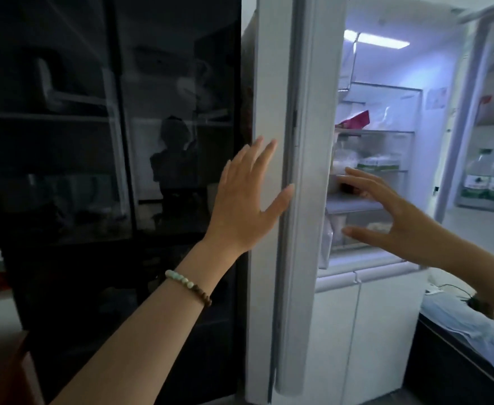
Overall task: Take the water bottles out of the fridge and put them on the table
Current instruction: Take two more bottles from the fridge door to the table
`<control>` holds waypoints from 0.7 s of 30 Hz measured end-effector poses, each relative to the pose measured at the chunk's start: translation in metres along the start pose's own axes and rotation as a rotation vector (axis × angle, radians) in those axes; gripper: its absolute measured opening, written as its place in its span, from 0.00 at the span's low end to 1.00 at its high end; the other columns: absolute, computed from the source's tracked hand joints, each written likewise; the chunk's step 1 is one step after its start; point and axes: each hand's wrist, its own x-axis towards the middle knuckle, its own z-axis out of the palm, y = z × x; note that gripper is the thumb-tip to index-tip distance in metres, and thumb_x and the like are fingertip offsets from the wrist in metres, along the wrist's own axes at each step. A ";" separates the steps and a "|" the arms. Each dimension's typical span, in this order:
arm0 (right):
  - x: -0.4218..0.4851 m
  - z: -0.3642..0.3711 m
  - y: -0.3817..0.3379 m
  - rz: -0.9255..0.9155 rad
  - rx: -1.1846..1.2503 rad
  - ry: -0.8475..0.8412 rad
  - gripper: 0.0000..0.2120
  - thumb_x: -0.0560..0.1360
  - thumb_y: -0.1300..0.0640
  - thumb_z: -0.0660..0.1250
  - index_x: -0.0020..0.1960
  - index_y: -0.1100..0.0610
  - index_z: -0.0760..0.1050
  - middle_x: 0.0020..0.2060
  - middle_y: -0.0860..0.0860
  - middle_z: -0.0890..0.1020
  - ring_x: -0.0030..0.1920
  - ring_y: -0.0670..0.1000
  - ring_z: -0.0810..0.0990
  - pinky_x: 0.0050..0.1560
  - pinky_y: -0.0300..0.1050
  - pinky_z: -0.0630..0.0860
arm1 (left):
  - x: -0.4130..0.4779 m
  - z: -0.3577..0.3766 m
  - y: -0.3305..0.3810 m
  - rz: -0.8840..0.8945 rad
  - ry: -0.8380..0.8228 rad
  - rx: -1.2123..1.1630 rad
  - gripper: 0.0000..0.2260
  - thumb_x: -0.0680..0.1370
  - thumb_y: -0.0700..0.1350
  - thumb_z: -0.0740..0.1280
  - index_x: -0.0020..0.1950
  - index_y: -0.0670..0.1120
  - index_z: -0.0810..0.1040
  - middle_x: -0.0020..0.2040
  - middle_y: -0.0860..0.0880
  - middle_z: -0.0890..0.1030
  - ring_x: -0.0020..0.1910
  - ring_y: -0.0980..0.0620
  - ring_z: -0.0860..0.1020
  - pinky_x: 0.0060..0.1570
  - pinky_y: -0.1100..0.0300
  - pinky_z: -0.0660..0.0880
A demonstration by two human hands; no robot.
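The fridge (386,83) stands lit, with its right door swung wide. Two clear water bottles (491,173) with green and white labels stand side by side in that door's shelf at the far right. My left hand (248,197) is spread flat against the white edge of the left fridge door (295,171), fingers apart, holding nothing. A bead bracelet sits on that wrist. My right hand (392,217) reaches toward the fridge's inner shelves, fingers apart and empty, well left of the bottles.
A dark glass-fronted cabinet (108,141) fills the left half of the view. Packets and containers (377,162) lie on the fridge's inner shelves. White lower fridge doors (356,331) are closed. A dark counter with a pale blue cloth (468,325) sits at the lower right.
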 end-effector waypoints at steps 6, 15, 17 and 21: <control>-0.017 -0.056 0.111 0.007 0.009 -0.178 0.40 0.63 0.36 0.66 0.69 0.31 0.48 0.69 0.27 0.46 0.67 0.22 0.46 0.61 0.16 0.47 | 0.046 0.077 0.086 0.151 0.140 0.321 0.29 0.78 0.58 0.57 0.76 0.48 0.59 0.77 0.45 0.56 0.77 0.45 0.49 0.75 0.49 0.43; 0.001 -0.083 0.242 0.151 0.129 -0.232 0.47 0.62 0.36 0.66 0.75 0.44 0.49 0.77 0.45 0.48 0.75 0.48 0.52 0.71 0.42 0.52 | 0.095 0.180 0.095 -0.368 -0.289 0.628 0.33 0.78 0.60 0.57 0.77 0.50 0.46 0.78 0.47 0.48 0.77 0.45 0.47 0.74 0.47 0.45; 0.010 -0.075 0.259 0.146 0.153 -0.253 0.48 0.61 0.35 0.65 0.75 0.44 0.48 0.77 0.45 0.47 0.75 0.50 0.53 0.73 0.46 0.54 | 0.104 0.187 0.083 -0.479 -0.314 0.637 0.36 0.77 0.61 0.59 0.77 0.49 0.43 0.79 0.46 0.46 0.77 0.44 0.48 0.74 0.46 0.48; 0.046 -0.053 0.292 0.089 0.195 -0.310 0.44 0.62 0.35 0.66 0.72 0.38 0.49 0.77 0.43 0.46 0.76 0.50 0.54 0.72 0.47 0.56 | 0.119 0.199 0.058 -0.530 -0.292 0.647 0.40 0.76 0.60 0.61 0.77 0.50 0.39 0.79 0.46 0.45 0.76 0.43 0.52 0.73 0.46 0.55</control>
